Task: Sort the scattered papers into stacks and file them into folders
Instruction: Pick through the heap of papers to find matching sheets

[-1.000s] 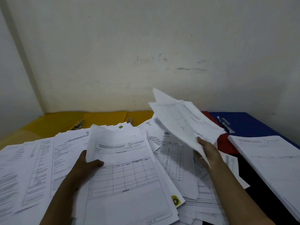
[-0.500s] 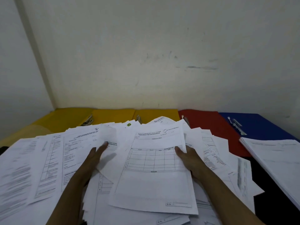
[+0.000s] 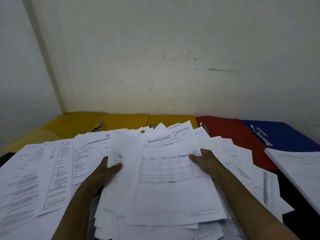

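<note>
papers: loose printed forms spread across the whole desk in front of me, overlapping at all angles, with the thickest heap right under my arms.
top sheet: a table-grid form lying uppermost on the middle heap, its header toward the wall.
right hand: my right hand pinches that form's right edge, thumb on top and fingers curled beneath.
left hand: my left hand grips the left edge of the sheets beside it, thumb over the paper, fingers hidden under.
sorted stack: a squared pile at my far right, well apart from the mess.
folders: yellow folders, a red folder and a blue folder lie open along the wall, metal clips showing, partly covered by paper.
step in hand: i judge i am early in the sorting, picking out one form type from the heap.
next move: probably lift this form free without dragging its neighbours, then match it to a like stack.
</note>
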